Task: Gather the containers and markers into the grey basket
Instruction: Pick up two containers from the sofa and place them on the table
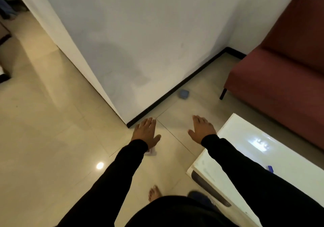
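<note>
Container on floor | left hand, right hand outstretched, grip wide, empty

Pale tiled floor below a white wall edged with black skirting. At right, a dark red sofa on black legs. Near it, a glossy white table.

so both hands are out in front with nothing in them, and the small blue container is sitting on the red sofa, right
Not quite. The head view shows the small blue container on the floor by the black skirting board, left of the red sofa, not on it. The rest holds: the left hand and right hand are both out in front, fingers straight, holding nothing.
</note>
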